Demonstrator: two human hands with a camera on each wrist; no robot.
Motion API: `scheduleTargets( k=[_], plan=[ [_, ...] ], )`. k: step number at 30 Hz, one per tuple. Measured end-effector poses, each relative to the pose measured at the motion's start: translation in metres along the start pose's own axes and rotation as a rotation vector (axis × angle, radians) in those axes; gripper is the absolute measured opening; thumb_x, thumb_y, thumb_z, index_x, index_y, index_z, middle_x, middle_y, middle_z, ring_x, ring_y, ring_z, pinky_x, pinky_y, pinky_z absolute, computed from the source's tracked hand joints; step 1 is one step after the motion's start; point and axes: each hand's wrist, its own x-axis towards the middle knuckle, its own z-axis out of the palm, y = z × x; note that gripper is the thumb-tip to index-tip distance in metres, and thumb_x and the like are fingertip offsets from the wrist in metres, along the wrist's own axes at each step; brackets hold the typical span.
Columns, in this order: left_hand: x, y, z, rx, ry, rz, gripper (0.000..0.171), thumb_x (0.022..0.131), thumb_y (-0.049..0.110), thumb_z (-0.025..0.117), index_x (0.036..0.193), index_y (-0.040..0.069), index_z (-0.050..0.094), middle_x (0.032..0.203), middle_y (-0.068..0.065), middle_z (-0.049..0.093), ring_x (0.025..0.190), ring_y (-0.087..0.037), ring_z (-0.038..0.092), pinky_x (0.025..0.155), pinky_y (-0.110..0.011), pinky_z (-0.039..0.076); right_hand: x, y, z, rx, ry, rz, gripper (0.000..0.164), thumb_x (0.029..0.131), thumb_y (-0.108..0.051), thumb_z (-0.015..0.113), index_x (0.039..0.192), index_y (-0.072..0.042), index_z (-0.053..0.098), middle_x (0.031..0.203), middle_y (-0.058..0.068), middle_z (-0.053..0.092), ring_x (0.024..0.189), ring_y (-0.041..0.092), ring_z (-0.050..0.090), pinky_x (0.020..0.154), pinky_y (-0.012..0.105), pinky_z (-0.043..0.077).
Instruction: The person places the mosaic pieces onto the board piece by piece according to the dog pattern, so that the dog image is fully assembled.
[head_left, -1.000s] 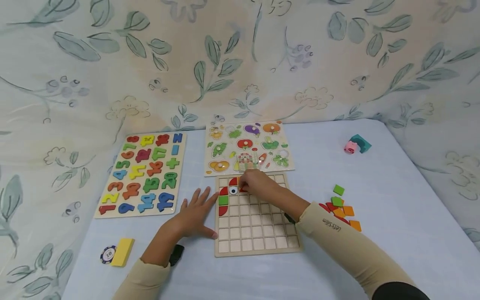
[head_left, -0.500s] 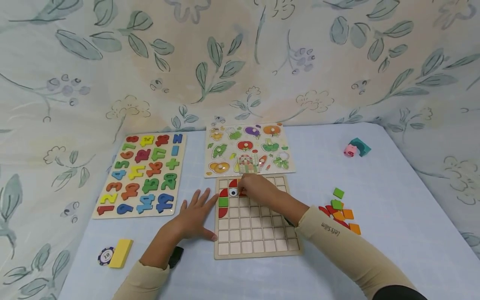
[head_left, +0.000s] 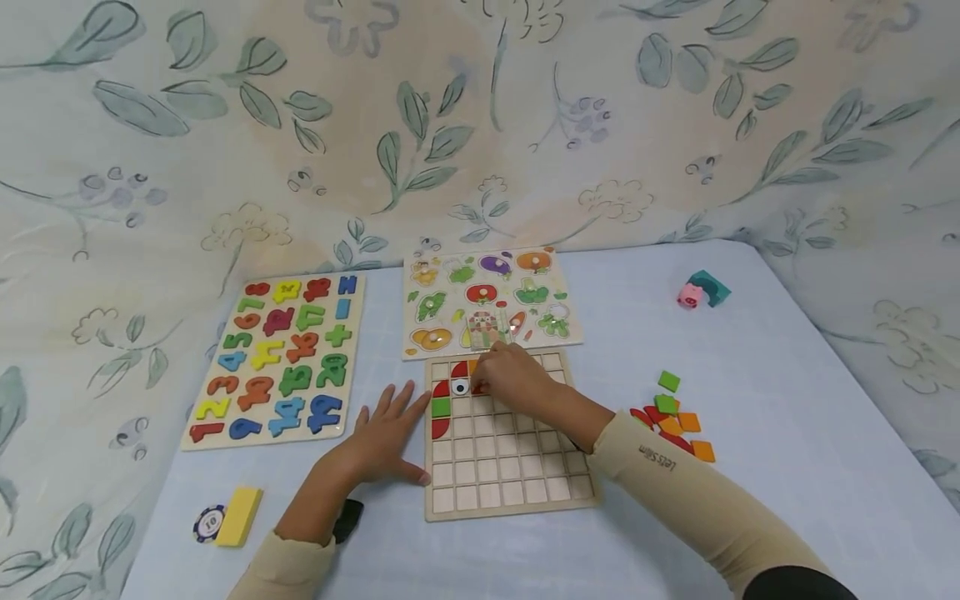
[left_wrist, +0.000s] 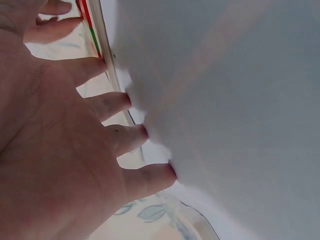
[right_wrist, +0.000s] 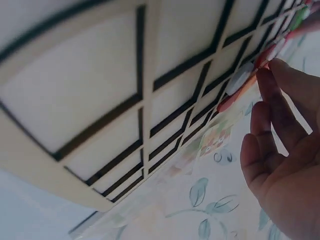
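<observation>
A wooden grid board (head_left: 489,473) lies flat on the table, with several colored tiles in its far-left cells. Among them are a green square tile (head_left: 441,407), a quarter-round red tile (head_left: 440,428) and a tile with an eye on it (head_left: 460,387). At the second row, my right hand (head_left: 517,382) pinches a red tile (head_left: 477,389), mostly hidden under its fingers. The right wrist view has thumb and forefinger tips meeting at the tiles. My left hand (head_left: 378,446) rests with fingers spread at the board's left edge, thumb touching the frame.
A number puzzle board (head_left: 360,300) stands left, a vegetable puzzle (head_left: 412,292) behind the grid with a small picture card (head_left: 486,330) on it. Loose tiles (head_left: 670,424) lie right. A pink pig figure (head_left: 689,296), yellow block (head_left: 240,517) and poker chip (head_left: 208,524) sit farther out.
The head view has shifted slightly. My right hand stays over the same cells, with its fingers moving only a little at the red tile. The left hand keeps its place.
</observation>
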Motion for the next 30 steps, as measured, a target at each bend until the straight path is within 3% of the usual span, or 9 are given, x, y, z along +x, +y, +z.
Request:
scheduleTargets(
  k=[5,13,17,22,26,30],
  plan=[
    [-0.001,0.001,0.0,-0.018,-0.004,0.014,0.118,0.05,0.05,0.082,0.145,0.028,0.016,0.153,-0.003,0.003,0.138,-0.033,-0.007,0.102,-0.065,0.003,-0.018,0.016,-0.014,0.19,0.016,0.108,0.014,0.079,-0.012,0.069,0.091,-0.017,0.073,0.092,-0.007,0.069,0.089,0.012,0.059,0.077,0.027,0.048],
    [-0.012,-0.016,-0.005,-0.007,0.038,0.013,0.118,0.051,0.052,0.081,0.146,0.023,0.017,0.152,-0.009,0.005,0.137,-0.037,-0.005,0.099,-0.069,0.004,-0.06,0.058,-0.044,0.247,-0.005,0.291,0.017,0.082,-0.01,0.066,0.098,-0.012,0.07,0.096,-0.002,0.068,0.094,0.016,0.059,0.083,0.034,0.048],
    [-0.014,-0.018,-0.007,-0.012,0.036,0.022,0.117,0.051,0.051,0.082,0.146,0.021,0.019,0.152,-0.011,0.006,0.137,-0.039,-0.005,0.098,-0.07,0.004,-0.095,0.086,-0.043,0.248,-0.052,0.461,0.019,0.084,-0.013,0.065,0.102,-0.011,0.069,0.097,0.0,0.067,0.092,0.018,0.057,0.081,0.036,0.05],
    [-0.007,-0.008,-0.006,-0.009,0.011,0.058,0.116,0.053,0.052,0.08,0.146,0.022,0.018,0.153,-0.009,0.004,0.137,-0.038,-0.006,0.099,-0.069,0.003,-0.147,0.111,-0.04,0.246,-0.119,0.64,0.021,0.083,-0.014,0.066,0.104,-0.011,0.068,0.098,0.004,0.065,0.092,0.022,0.056,0.079,0.04,0.051],
    [-0.002,-0.003,-0.003,-0.008,-0.001,0.071,0.117,0.052,0.053,0.08,0.146,0.023,0.017,0.153,-0.009,0.004,0.137,-0.037,-0.006,0.1,-0.068,0.003,-0.175,0.116,-0.038,0.293,-0.145,0.698,0.025,0.082,-0.015,0.066,0.107,-0.012,0.066,0.101,0.005,0.064,0.095,0.024,0.055,0.079,0.04,0.052],
    [-0.003,-0.006,-0.002,0.001,0.014,0.069,0.118,0.051,0.054,0.08,0.146,0.022,0.018,0.152,-0.01,0.005,0.137,-0.038,-0.005,0.099,-0.069,0.004,-0.178,0.107,-0.038,0.333,-0.13,0.686,0.025,0.083,-0.016,0.066,0.108,-0.013,0.065,0.101,0.003,0.064,0.096,0.022,0.054,0.08,0.04,0.051]
  ],
)
